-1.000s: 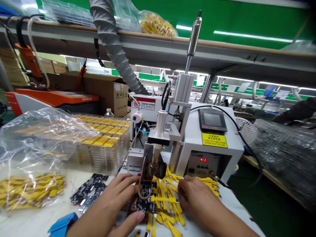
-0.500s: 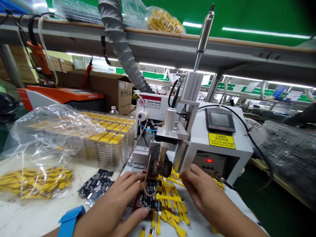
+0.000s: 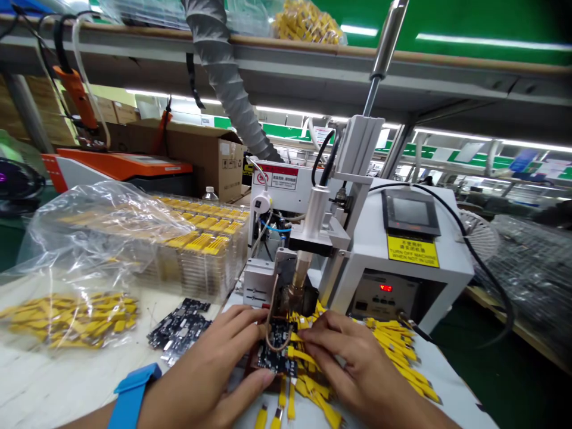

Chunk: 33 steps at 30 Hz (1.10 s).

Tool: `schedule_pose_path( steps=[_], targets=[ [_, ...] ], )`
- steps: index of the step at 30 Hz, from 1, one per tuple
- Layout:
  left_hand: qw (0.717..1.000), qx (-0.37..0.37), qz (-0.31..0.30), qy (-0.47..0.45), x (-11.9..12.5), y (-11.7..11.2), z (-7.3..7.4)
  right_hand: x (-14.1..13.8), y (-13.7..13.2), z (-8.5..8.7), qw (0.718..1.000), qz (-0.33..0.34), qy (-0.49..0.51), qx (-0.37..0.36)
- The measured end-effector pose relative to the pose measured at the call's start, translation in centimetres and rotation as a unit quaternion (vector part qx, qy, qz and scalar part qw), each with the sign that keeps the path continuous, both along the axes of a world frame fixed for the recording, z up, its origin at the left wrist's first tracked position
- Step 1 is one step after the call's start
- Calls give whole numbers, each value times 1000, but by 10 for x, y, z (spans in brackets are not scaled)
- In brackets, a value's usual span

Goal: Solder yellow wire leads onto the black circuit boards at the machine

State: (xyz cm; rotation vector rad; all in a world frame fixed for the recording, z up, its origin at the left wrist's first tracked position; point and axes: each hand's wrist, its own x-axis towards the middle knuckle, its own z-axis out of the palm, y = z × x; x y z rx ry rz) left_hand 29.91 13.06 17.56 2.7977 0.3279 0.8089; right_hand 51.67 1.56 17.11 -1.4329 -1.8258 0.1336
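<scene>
A black circuit board (image 3: 274,351) lies on a small brown fixture beneath the soldering machine's head (image 3: 298,289). My left hand (image 3: 218,363), with a blue band at the wrist, steadies the board, fingers at its far left corner and thumb at its near edge. My right hand (image 3: 353,357) pinches a yellow flat cable (image 3: 298,336) at the board's right side, its far end hidden under the fingers. Another yellow flat cable (image 3: 301,356) sticks out from the board's right edge just nearer. A curved tube (image 3: 270,333) loops down over the board.
More black boards (image 3: 179,328) are piled left of my left hand. Loose yellow cables (image 3: 397,345) spread right of my right hand. A clear bag of yellow cables (image 3: 75,319) and stacked clear trays (image 3: 201,262) stand left. The white control box (image 3: 411,232) is at right.
My right hand has moved left to the board's right side, uncovering the loose cables beyond it. My left hand stays at the board. The whole view has shifted slightly.
</scene>
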Motion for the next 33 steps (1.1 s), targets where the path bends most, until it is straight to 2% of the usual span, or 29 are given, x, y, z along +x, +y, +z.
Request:
schedule_pose_path(
  steps=[3,6,12,21,33],
  targets=[
    [1000,-5,-4,-5,0,0,1,1,0,-2,997,21,-38,59],
    [1000,-12,-3,-2,1,-1,2,3,2,-3,994,27,-70,79],
    [1000,-23,-7,5,0,0,2,6,1,-1,989,30,-131,66],
    [998,-58,-18,-3,5,-2,6,6,1,-2,989,39,-132,59],
    [999,-42,-14,8,4,-2,8,6,1,1,988,28,-151,35]
  ],
)
